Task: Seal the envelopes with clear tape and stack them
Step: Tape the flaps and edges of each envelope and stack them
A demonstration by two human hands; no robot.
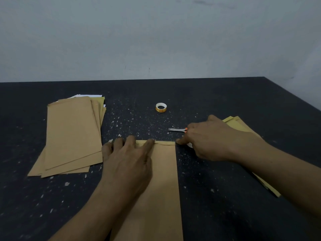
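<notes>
The left hand (127, 157) lies flat with straight fingers on a long brown paper envelope (163, 180), its fingertips pressing along the folded top edge. The envelope runs lengthwise under that hand on the dark speckled tabletop (225, 101). The right hand (206, 140) sits just right of the envelope's top corner with its fingers curled under and one fingertip touching that corner. A small white patch shows beneath it, and I cannot tell whether it grasps anything.

Just beyond the right hand lie small metal scissors with an orange handle (177, 130), the handle hidden behind the knuckles. Farther beyond, between the hands, a small white-cored roll of clear tape (161, 107) lies flat. Left of the left hand is a loose fanned pile of brown envelopes (73, 134). Under the right forearm lies a stack of yellowish envelopes (241, 125).
</notes>
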